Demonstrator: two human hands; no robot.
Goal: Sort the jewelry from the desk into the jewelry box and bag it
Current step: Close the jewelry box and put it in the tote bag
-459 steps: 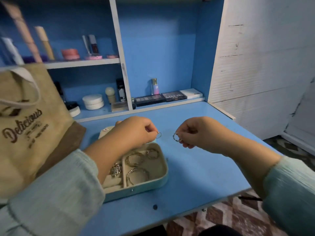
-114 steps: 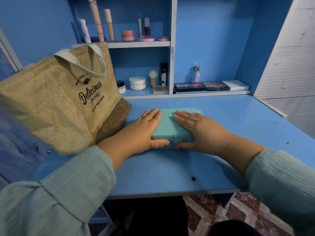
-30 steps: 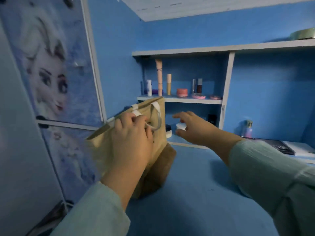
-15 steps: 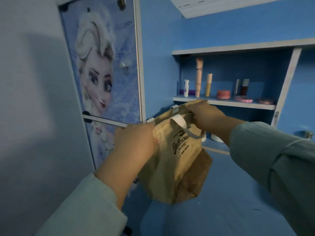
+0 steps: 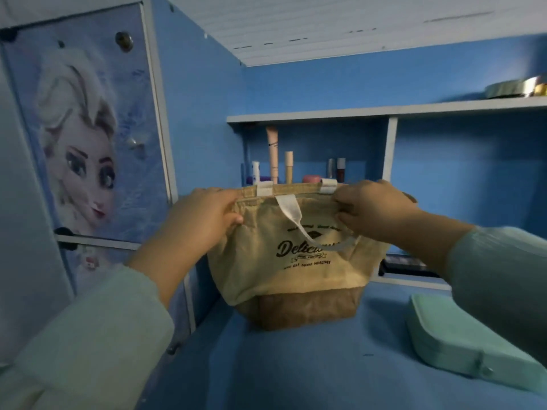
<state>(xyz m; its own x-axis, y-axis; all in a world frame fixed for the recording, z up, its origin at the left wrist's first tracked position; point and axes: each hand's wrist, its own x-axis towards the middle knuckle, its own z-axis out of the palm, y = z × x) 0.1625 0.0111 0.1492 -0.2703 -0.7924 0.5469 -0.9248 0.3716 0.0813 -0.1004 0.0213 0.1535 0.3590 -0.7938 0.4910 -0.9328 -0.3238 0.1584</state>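
Observation:
A tan burlap tote bag (image 5: 266, 270) with "Delicious" printed on it and a brown base stands on the blue desk (image 5: 296, 371), facing me. My left hand (image 5: 201, 220) grips the left end of its top rim. My right hand (image 5: 376, 211) grips the right end of the rim, near a white handle loop. The teal jewelry box (image 5: 461, 347) lies shut on the desk at the lower right, partly behind my right sleeve. No loose jewelry shows.
Behind the bag a white shelf (image 5: 384, 112) carries cosmetic tubes (image 5: 272, 155) and small jars. A cupboard door with a cartoon picture (image 5: 80, 149) stands close on the left. Dark palettes (image 5: 405, 264) lie on the low ledge at the back right.
The bag has turned to face me and sits squarely on the desk. Both hands have shifted to the two ends of its rim. The view swung right, bringing the shut jewelry box into sight.

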